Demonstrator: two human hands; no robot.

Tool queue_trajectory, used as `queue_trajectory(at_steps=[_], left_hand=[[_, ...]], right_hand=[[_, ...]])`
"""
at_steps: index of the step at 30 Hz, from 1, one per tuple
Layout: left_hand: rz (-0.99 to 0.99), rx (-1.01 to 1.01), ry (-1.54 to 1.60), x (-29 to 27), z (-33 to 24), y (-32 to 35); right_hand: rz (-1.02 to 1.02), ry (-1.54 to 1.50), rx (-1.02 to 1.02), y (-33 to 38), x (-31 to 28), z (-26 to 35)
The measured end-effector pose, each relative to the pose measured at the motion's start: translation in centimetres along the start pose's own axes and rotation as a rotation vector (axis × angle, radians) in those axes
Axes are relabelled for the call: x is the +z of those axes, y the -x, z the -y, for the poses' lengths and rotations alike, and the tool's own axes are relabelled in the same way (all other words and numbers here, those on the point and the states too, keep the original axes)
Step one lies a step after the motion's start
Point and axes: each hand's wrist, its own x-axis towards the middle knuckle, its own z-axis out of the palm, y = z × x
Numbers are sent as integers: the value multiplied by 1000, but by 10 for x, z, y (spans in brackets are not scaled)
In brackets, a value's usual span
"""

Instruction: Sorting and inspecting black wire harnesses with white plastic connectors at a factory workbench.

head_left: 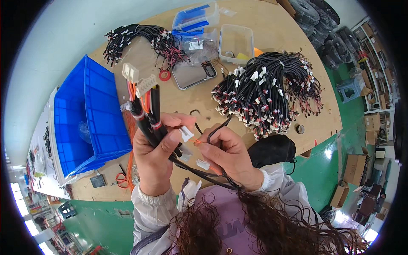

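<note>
My left hand (157, 151) is closed round a black wire harness (148, 129), which stands up out of the grip. At its upper end are two off-white multi-pin connectors (131, 73) with orange and pink wires. Between the left thumb and fingers sits a small white connector (185, 134). My right hand (229, 155) pinches thin orange wires (196, 142) right by that connector, and a black cable loops over its fingers. A second small white connector (203, 164) hangs below the right thumb. The harness's black sleeves run across under both hands toward my chest.
A blue bin (108, 114) stands on the left. Bundled harnesses (272, 85) lie at right, with another bundle (148, 38) at far left. Clear plastic boxes (236, 42), a scale (193, 75), red tape (165, 75) and a black pouch (272, 152) are on the table.
</note>
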Motion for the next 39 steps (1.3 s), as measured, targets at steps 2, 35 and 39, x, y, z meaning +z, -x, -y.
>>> queue_trajectory(at_steps=[2,35,39], left_hand=[[16,-7,3,-1,0,0],[148,-132,265,-3,12,-2],[137,-164,288,-3,11,-1]], right_hand=[[7,-21,-30,1,0,-1],[102,66,24,12,-7,5],[110,43,19,12,-7,5]])
